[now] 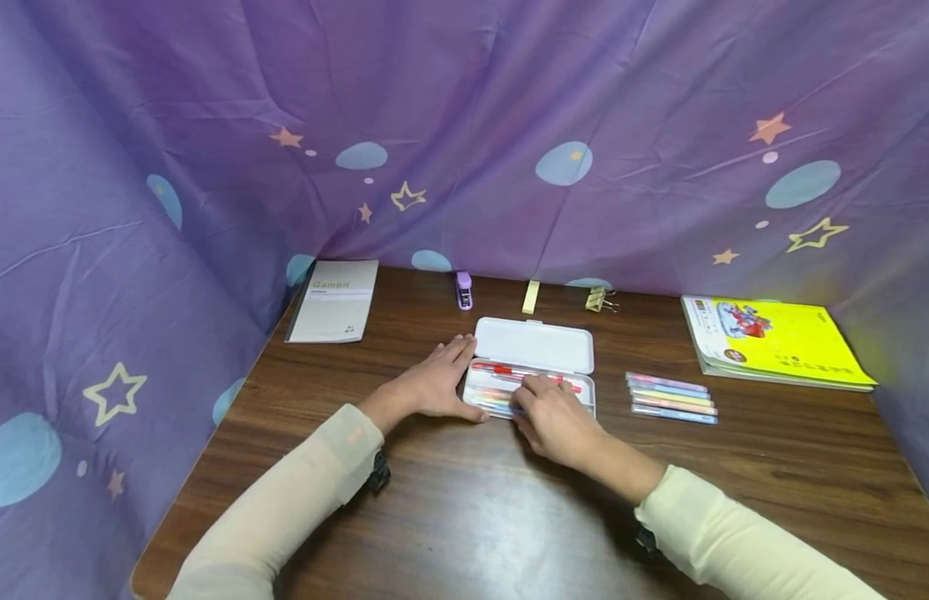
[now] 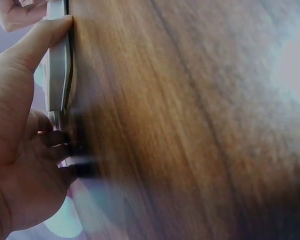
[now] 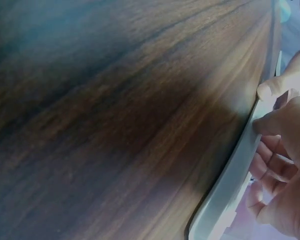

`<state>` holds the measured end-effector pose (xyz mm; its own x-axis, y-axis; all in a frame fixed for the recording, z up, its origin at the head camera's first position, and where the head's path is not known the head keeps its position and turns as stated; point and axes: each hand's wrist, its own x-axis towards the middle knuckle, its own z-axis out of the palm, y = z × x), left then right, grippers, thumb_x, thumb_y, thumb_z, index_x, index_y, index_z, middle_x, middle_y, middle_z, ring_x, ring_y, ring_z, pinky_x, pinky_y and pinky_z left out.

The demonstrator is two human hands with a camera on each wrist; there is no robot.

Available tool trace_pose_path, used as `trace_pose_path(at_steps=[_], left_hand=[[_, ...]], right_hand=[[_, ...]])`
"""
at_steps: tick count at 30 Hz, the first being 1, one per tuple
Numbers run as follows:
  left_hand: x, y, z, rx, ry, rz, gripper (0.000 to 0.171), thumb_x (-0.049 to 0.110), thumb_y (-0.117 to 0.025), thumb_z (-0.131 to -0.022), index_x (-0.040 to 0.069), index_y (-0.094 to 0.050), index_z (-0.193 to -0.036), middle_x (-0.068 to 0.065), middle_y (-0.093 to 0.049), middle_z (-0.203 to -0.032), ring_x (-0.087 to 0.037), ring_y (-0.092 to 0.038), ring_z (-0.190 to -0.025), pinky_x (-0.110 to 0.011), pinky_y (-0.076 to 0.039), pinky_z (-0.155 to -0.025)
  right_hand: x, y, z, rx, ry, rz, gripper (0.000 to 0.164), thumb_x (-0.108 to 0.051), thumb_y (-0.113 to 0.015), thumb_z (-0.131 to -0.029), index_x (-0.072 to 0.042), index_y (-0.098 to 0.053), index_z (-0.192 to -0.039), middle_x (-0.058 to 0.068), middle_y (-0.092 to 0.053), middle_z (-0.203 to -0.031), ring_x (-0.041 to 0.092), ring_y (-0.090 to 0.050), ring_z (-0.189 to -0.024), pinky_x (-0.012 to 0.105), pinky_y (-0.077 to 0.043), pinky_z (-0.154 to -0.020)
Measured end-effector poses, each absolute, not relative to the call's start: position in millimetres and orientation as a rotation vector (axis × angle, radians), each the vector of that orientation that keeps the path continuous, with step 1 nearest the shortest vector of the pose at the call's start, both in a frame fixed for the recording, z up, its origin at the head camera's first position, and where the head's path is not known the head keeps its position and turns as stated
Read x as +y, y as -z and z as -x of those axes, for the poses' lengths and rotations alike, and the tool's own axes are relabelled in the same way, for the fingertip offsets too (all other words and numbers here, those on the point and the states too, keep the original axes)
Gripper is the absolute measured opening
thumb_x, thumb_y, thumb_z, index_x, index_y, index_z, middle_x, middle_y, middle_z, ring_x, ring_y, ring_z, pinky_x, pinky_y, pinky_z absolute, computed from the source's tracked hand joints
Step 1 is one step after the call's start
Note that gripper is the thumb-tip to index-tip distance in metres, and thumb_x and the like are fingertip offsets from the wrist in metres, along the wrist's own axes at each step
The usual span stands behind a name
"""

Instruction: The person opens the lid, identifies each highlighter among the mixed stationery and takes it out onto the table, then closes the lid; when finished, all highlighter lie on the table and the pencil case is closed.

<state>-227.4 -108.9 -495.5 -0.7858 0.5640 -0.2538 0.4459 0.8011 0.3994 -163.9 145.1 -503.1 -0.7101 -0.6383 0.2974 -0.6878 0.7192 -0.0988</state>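
Spanning beneath both grips: dark brown wood-grain counter [image 1: 464, 525]. Opened white plastic rectangular case [image 1: 535, 346] sits between the grips. Left grip [image 1: 438, 382] spread wide at its left end; right grip [image 1: 557, 421] dips inside, can't tell if it's pinching anything. Row of slim pastel pens [image 1: 672, 403] right of right grip. Probably best: brace case lightly with left thumb, lay contents flat and parallel, fingertips clear of rim.
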Motion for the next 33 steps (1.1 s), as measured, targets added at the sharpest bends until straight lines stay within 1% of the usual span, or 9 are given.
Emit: trace_pose_path(at_steps=[3, 7, 10, 15, 20, 23, 26, 29, 33], left_hand=[[-110, 495, 229, 2.620, -0.441, -0.776, 0.135, 0.070, -0.080, -0.090, 0.002, -0.003, -0.177, -0.017, -0.003, -0.188, -0.032, -0.002, -0.176, -0.045, -0.007, -0.144], [-110, 497, 229, 2.635, -0.422, -0.789, 0.134, 0.072, -0.079, -0.090, 0.002, -0.004, -0.177, -0.019, -0.005, -0.187, -0.033, -0.005, -0.176, -0.046, -0.009, -0.144], [-109, 497, 228, 2.641, -0.407, -0.790, 0.135, 0.073, -0.078, -0.089, 0.002, -0.004, -0.177, -0.019, -0.005, -0.187, -0.033, -0.005, -0.176, -0.046, -0.009, -0.144], [-108, 497, 228, 2.640, -0.401, -0.781, 0.134, 0.072, -0.077, -0.090, 0.002, -0.003, -0.177, -0.018, -0.004, -0.188, -0.033, -0.004, -0.176, -0.045, -0.009, -0.144], [-108, 498, 229, 2.645, -0.390, -0.782, 0.134, 0.072, -0.077, -0.090, 0.001, -0.003, -0.177, -0.018, -0.004, -0.187, -0.033, -0.004, -0.176, -0.046, -0.009, -0.144], [-108, 499, 229, 2.644, -0.392, -0.790, 0.134, 0.072, -0.077, -0.090, 0.001, -0.003, -0.177, -0.019, -0.004, -0.187, -0.033, -0.005, -0.176, -0.047, -0.010, -0.144], [-108, 500, 230, 2.637, -0.404, -0.798, 0.134, 0.072, -0.078, -0.090, 0.001, -0.003, -0.177, -0.020, -0.004, -0.187, -0.034, -0.005, -0.175, -0.048, -0.010, -0.144], [-108, 500, 230, 2.635, -0.414, -0.795, 0.134, 0.071, -0.078, -0.090, 0.001, -0.004, -0.177, -0.020, -0.004, -0.187, -0.034, -0.004, -0.175, -0.048, -0.010, -0.143], [-109, 500, 231, 2.634, -0.418, -0.790, 0.134, 0.071, -0.078, -0.090, 0.001, -0.004, -0.177, -0.020, -0.004, -0.187, -0.034, -0.004, -0.175, -0.048, -0.009, -0.144]], right_hand=[[145, 504, 165, -2.668, -0.323, -1.062, 0.023, -0.013, -0.091, -0.086, -0.010, -0.073, -0.100, 0.004, -0.068, -0.098, 0.025, -0.069, -0.092, 0.045, -0.061, -0.078], [143, 504, 167, -2.677, -0.357, -1.052, 0.022, -0.016, -0.090, -0.088, -0.011, -0.075, -0.103, 0.003, -0.069, -0.097, 0.025, -0.069, -0.091, 0.045, -0.059, -0.075], [140, 504, 167, -2.694, -0.378, -1.033, 0.020, -0.017, -0.090, -0.089, -0.011, -0.075, -0.101, 0.003, -0.069, -0.098, 0.025, -0.069, -0.092, 0.047, -0.060, -0.075], [132, 501, 165, -2.709, -0.371, -1.007, 0.019, -0.015, -0.090, -0.088, -0.010, -0.074, -0.099, 0.004, -0.068, -0.098, 0.026, -0.068, -0.093, 0.048, -0.061, -0.078], [126, 500, 165, -2.713, -0.348, -1.015, 0.022, -0.019, -0.090, -0.090, -0.009, -0.078, -0.106, 0.005, -0.068, -0.099, 0.028, -0.070, -0.094, 0.049, -0.060, -0.078], [125, 503, 169, -2.694, -0.392, -1.036, 0.023, -0.019, -0.092, -0.089, -0.009, -0.079, -0.106, 0.004, -0.068, -0.099, 0.027, -0.069, -0.091, 0.047, -0.061, -0.075], [123, 505, 172, -2.666, -0.455, -1.049, 0.023, -0.016, -0.094, -0.086, -0.009, -0.079, -0.103, 0.004, -0.069, -0.100, 0.027, -0.068, -0.090, 0.045, -0.062, -0.073], [122, 506, 173, -2.663, -0.502, -1.045, 0.024, -0.013, -0.094, -0.085, -0.008, -0.077, -0.101, 0.005, -0.069, -0.100, 0.027, -0.069, -0.091, 0.045, -0.063, -0.077], [120, 506, 174, -2.659, -0.527, -1.046, 0.026, -0.011, -0.094, -0.084, -0.007, -0.075, -0.101, 0.005, -0.069, -0.099, 0.028, -0.069, -0.092, 0.047, -0.063, -0.079]])
